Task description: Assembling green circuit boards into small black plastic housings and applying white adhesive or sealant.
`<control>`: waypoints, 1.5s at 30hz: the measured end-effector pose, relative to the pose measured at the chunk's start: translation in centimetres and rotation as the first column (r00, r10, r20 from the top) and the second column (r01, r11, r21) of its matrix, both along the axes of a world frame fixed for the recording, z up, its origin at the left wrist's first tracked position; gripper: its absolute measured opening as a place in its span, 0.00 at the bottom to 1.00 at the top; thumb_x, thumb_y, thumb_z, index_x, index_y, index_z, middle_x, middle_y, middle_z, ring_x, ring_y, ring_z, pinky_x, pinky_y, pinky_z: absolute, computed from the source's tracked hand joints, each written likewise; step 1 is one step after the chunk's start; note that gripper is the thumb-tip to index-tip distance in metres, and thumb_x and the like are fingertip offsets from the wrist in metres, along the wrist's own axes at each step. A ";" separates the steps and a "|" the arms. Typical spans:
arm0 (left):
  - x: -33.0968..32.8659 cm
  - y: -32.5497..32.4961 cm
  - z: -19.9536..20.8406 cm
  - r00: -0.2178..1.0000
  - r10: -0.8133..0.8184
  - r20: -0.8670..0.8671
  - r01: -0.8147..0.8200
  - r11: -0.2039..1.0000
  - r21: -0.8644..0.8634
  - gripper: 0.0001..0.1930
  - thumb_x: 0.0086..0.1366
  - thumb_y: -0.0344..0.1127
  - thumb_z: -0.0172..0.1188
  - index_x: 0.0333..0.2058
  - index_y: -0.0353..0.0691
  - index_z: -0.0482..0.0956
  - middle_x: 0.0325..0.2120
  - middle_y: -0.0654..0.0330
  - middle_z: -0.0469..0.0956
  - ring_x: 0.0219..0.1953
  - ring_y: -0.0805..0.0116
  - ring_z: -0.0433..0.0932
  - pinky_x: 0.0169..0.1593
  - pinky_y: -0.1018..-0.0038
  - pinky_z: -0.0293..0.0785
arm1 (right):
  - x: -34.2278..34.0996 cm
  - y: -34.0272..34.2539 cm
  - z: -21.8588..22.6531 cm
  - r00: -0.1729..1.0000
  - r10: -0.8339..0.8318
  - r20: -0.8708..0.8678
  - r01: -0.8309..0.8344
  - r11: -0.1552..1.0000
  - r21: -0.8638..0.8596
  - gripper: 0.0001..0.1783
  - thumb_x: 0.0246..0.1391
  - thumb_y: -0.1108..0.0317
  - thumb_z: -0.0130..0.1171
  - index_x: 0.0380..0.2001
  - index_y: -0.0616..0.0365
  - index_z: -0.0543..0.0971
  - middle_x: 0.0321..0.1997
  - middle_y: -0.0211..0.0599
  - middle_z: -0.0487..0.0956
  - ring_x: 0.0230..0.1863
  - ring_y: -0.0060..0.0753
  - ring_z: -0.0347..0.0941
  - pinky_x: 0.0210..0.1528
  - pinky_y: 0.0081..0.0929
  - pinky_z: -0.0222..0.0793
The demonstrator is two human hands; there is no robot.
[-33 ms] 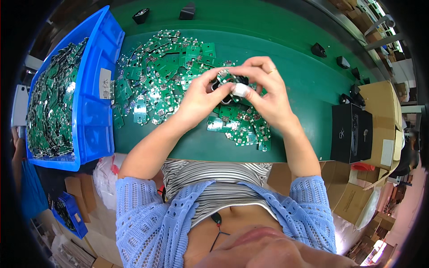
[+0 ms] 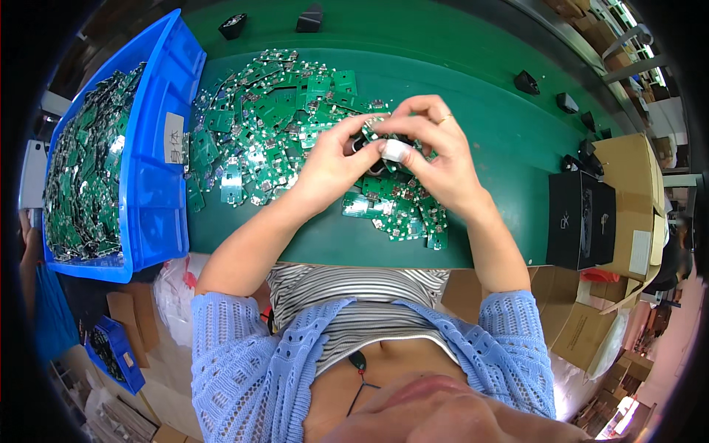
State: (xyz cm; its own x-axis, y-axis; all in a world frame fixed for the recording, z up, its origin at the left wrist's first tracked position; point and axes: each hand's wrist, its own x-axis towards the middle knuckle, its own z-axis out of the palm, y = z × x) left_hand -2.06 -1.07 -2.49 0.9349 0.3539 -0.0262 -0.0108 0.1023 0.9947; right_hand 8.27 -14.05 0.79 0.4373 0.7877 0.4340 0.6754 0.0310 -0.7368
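Holding a black rounded part between the left hand and the right hand, well to the right of the blue plastic bin and above the green table. Seems to be in the middle of close two-handed work on that part and a small green circuit board at its far side; cannot tell whether joined or merely touching. Pinching the black part from both sides, with thumbs and fingers curled in a closed grip; cannot tell exactly which fingertips bear on the board. Probably calls next for a steady left grip and a light, precise push or turn from the right thumb, with its white wrap, sparing the board's components. Looks green with pale, shiny components on the board; looks dark and curved on the black part, mostly hidden by fingers.

Just below the hands, also right of the bin, see a loose cluster of circuit boards. Farther off, see a wider heap of circuit boards, spread out from beside the bin's right wall. Farthest away, right of the bin's far end, note a black angular piece.
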 end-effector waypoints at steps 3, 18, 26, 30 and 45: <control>-0.1 0.1 -0.8 1.000 -0.023 -0.002 0.024 0.991 0.132 0.21 0.57 0.29 0.55 0.50 0.36 0.66 0.32 0.62 0.72 0.25 0.82 0.71 0.28 0.84 0.71 | 0.4 0.1 -0.7 0.997 0.061 0.043 -0.062 0.998 0.003 0.07 0.42 0.73 0.59 0.30 0.54 0.77 0.35 0.32 0.69 0.32 0.26 0.68 0.34 0.22 0.66; -0.5 -0.8 1.3 0.923 0.184 0.339 -0.341 0.800 0.493 0.06 0.52 0.27 0.60 0.30 0.41 0.77 0.37 0.57 0.69 0.34 0.70 0.72 0.31 0.80 0.71 | 0.3 0.1 -0.4 0.959 -0.021 0.283 0.001 0.998 0.071 0.07 0.41 0.78 0.56 0.27 0.60 0.72 0.31 0.39 0.69 0.33 0.40 0.68 0.32 0.31 0.66; -0.4 -0.4 0.9 0.973 0.134 0.189 -0.164 0.975 0.152 0.05 0.56 0.28 0.57 0.32 0.36 0.74 0.33 0.61 0.68 0.28 0.76 0.74 0.27 0.82 0.73 | 0.0 -0.1 -0.3 0.999 -0.003 0.054 -0.002 0.995 0.099 0.09 0.39 0.80 0.59 0.28 0.61 0.73 0.31 0.37 0.71 0.30 0.30 0.70 0.28 0.23 0.67; -0.8 -0.2 1.2 0.996 0.031 0.083 -0.022 0.994 -0.108 0.06 0.58 0.30 0.55 0.34 0.36 0.72 0.34 0.63 0.68 0.25 0.77 0.75 0.25 0.85 0.75 | 0.0 0.0 -0.6 0.999 0.022 0.042 -0.026 0.995 0.098 0.10 0.39 0.82 0.59 0.29 0.61 0.74 0.32 0.35 0.71 0.29 0.24 0.69 0.26 0.19 0.67; -0.7 -0.3 1.1 0.950 0.222 0.219 -0.283 0.910 0.305 0.18 0.51 0.24 0.56 0.43 0.39 0.72 0.34 0.61 0.70 0.28 0.78 0.70 0.30 0.83 0.68 | 0.7 0.1 -1.2 0.866 -0.058 0.497 0.003 0.994 0.110 0.11 0.37 0.77 0.60 0.27 0.58 0.72 0.30 0.36 0.71 0.31 0.38 0.70 0.29 0.29 0.68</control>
